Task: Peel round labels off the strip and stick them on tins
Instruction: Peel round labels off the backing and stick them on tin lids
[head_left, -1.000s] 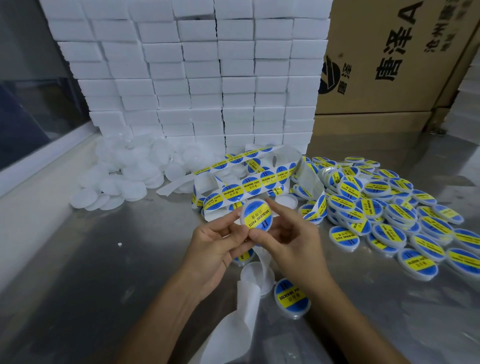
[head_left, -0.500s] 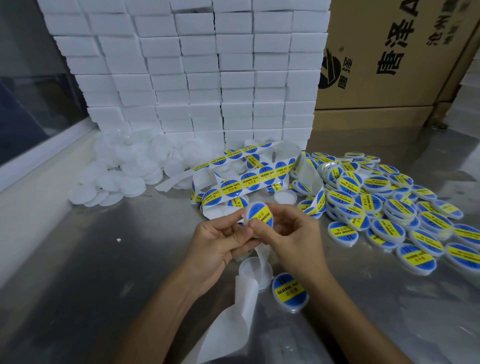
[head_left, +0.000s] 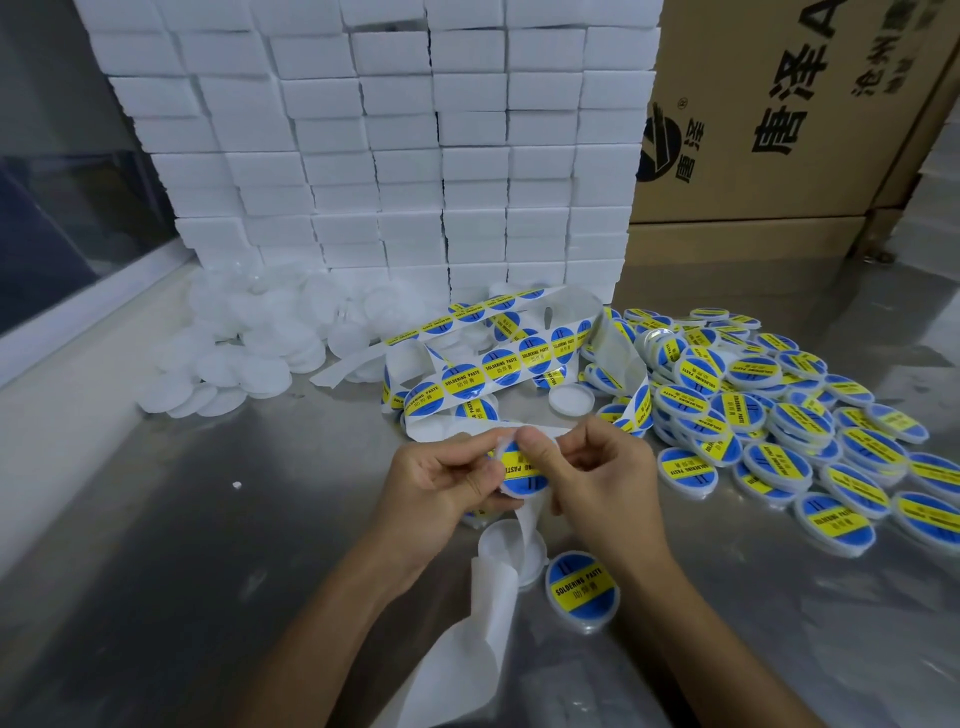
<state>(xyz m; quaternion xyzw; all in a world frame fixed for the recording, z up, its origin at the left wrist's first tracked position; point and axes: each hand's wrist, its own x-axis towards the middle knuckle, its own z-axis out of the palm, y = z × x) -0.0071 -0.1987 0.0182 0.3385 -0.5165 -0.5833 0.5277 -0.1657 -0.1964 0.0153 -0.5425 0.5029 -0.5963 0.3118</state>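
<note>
A round blue-and-yellow label (head_left: 521, 464) sits above the worktop (head_left: 182, 545), pinched between both hands. The left hand (head_left: 441, 480) grips its left edge; the right hand (head_left: 597, 478) presses its thumb on top, fingers curled. The backing strip (head_left: 498, 587) hangs below, beside a labelled tin (head_left: 582, 590).

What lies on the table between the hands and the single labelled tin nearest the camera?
In the head view, an unlabelled white tin lies there, with spent backing strip draped over it, just left of the labelled tin.

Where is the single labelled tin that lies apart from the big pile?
The labelled tin lies low and centre-right, on the table under the right hand, beside an unlabelled tin.
</note>
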